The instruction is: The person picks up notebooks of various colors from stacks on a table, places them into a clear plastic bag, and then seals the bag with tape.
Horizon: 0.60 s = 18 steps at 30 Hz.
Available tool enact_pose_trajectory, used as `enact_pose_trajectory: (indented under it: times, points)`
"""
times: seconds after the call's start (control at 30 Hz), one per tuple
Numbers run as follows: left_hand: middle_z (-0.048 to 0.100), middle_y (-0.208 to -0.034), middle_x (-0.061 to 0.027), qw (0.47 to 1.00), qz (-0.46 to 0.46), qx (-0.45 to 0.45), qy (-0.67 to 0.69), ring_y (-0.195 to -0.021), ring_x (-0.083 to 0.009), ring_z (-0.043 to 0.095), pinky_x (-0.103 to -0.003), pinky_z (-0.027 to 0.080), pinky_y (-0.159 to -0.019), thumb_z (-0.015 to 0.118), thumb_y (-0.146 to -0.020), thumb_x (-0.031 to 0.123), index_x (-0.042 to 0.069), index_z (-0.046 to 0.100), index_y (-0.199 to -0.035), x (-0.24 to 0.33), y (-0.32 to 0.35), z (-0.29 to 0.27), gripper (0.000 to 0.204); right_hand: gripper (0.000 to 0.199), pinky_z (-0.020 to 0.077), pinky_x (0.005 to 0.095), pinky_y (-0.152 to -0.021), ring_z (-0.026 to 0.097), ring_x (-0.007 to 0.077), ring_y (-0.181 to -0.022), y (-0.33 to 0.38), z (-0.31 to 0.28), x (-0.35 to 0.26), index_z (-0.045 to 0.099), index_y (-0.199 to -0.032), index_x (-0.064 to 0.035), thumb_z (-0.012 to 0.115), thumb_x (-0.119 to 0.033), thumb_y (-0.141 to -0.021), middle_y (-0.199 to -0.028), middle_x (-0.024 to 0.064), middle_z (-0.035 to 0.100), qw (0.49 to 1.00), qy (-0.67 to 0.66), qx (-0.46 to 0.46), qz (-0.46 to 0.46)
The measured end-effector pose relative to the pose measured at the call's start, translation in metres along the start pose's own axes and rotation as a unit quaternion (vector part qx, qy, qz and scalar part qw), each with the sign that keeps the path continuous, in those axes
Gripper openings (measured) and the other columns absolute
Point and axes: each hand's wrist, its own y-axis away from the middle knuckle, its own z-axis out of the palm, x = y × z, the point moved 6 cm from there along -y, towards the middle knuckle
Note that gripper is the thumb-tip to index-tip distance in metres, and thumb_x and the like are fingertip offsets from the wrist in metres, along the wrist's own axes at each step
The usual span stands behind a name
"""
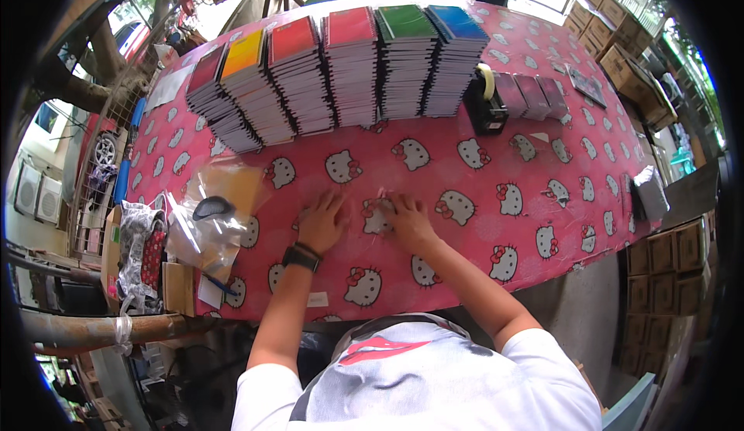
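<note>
At the far left edge of the table (542,198) sits a patterned bag (143,253), and just right of it a heap of clear sleeves (213,214) with a dark oval piece lying on top. Next comes my left hand (322,222), watch on the wrist, fingers spread flat on the pink cat-print cloth (465,167). Between my hands lies a clear sleeve (372,212), near the middle of the near side; it is hard to make out against the print. My right hand (409,220) presses on its right edge, fingers open and flat, gripping nothing. Along the far side run stacks (341,74) of thin booklets with maroon, yellow, red, green and blue covers. Right of them stands a black tape dispenser (484,101), then three dark purple packs (531,94).
</note>
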Motion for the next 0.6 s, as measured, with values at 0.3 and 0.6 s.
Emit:
enact_pose_trajectory:
  times: [0.3, 0.6]
  points:
    - [0.038, -0.136, -0.0094, 0.978, -0.199, 0.054, 0.019, -0.129, -0.0335, 0.027, -0.065, 0.018, -0.098, 0.064, -0.074, 0.032, 0.013, 0.051, -0.12, -0.041, 0.07, -0.008, 0.052, 0.059, 0.0235, 0.0584, -0.097, 0.027, 0.034, -0.127, -0.006, 0.001, -0.02, 0.047, -0.124, -0.0152, 0.066, -0.024, -0.069, -0.134, 0.0131, 0.035, 0.995, -0.064, -0.039, -0.07]
    - [0.037, -0.134, -0.0078, 0.991, -0.128, -0.028, 0.028, -0.128, -0.0325, 0.027, -0.067, 0.017, -0.097, 0.067, -0.069, 0.034, 0.013, 0.049, -0.119, -0.033, 0.063, -0.005, 0.057, 0.056, 0.0244, 0.0592, -0.097, 0.029, 0.0334, -0.126, -0.033, 0.037, -0.088, 0.05, -0.118, -0.0149, 0.068, -0.03, -0.068, -0.13, 0.013, 0.038, 0.989, 0.002, -0.058, -0.135]
